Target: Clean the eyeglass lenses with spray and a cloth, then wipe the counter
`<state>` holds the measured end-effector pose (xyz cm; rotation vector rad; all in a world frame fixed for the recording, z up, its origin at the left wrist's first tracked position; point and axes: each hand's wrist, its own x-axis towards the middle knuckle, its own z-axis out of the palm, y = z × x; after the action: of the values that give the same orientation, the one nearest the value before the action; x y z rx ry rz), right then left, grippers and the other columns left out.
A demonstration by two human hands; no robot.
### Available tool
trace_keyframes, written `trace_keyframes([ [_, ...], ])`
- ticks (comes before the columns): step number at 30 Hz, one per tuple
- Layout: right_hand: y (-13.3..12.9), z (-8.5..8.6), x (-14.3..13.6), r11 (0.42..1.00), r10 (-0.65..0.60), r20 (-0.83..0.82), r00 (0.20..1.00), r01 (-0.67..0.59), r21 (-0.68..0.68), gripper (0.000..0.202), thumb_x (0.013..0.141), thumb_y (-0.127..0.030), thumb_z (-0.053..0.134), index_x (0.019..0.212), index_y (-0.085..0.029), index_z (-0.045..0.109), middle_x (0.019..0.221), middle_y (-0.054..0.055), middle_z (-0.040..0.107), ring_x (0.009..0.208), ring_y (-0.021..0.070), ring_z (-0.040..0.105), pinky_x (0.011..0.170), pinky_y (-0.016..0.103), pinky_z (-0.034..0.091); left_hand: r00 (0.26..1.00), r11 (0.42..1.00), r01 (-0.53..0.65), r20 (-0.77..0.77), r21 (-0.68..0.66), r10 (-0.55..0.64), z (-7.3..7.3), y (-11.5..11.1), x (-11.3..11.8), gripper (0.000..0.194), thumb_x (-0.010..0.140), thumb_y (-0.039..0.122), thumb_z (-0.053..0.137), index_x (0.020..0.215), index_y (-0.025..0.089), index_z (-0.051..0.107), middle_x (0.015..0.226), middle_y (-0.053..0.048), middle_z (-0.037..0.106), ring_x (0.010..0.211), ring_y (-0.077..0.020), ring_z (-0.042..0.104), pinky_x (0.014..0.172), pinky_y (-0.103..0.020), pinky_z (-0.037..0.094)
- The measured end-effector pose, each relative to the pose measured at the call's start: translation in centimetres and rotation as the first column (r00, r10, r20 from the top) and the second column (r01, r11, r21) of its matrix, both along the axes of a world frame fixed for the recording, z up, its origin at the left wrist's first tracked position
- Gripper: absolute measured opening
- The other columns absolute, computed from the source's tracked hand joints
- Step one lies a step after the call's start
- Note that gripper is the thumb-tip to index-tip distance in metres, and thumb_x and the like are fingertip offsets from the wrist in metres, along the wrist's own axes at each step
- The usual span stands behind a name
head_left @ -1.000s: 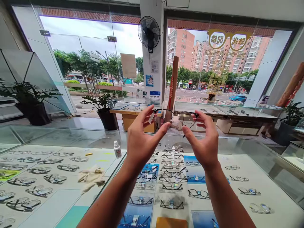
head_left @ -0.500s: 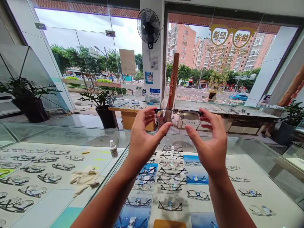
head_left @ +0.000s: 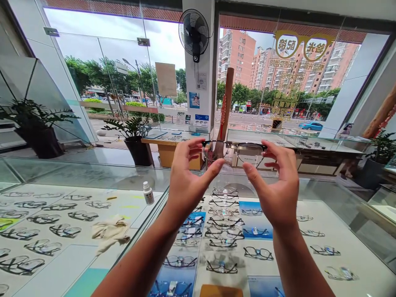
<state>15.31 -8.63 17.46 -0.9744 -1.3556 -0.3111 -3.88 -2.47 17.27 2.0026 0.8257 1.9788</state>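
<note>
Both hands hold up one pair of dark-rimmed glasses point(head_left: 234, 150) at arm's length, above a glass display counter point(head_left: 93, 175). My left hand point(head_left: 186, 183) pinches the left end of the frame between thumb and fingers. At the right end, my right hand point(head_left: 276, 187) grips the frame the same way. The lenses face away from me, and a small white tag hangs by the left lens. Under the counter glass lie several rows of other glasses point(head_left: 223, 220) on white and blue trays.
A small white bottle point(head_left: 148, 193) and a crumpled beige cloth point(head_left: 110, 233) sit on the counter to the left. Potted plants point(head_left: 137, 140) stand beyond it, with another display counter point(head_left: 297, 144), a wall fan point(head_left: 194, 35) and large shop windows behind.
The held glasses went from tilted to level and rose slightly, with my right hand shifting a little right. The view tipped slightly upward.
</note>
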Motion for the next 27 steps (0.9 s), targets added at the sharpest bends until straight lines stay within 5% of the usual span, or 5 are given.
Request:
trace_keyframes([
  [27,0.24,-0.05,0.33,1.0,0.013,0.01,1.0,-0.013,-0.027,0.05,0.096,-0.051,0.074,0.14,-0.029,0.064,0.13,0.01,0.063,0.113,0.031,0.065,0.085,0.049,0.061,0.999,0.999,-0.033,0.007,0.03,0.033,0.04,-0.08,-0.1,0.056,0.083,0.046,0.088,0.131,0.03,0.064,0.131,-0.008,0.066,0.117,-0.0256,0.068,0.108,-0.045,0.054],
])
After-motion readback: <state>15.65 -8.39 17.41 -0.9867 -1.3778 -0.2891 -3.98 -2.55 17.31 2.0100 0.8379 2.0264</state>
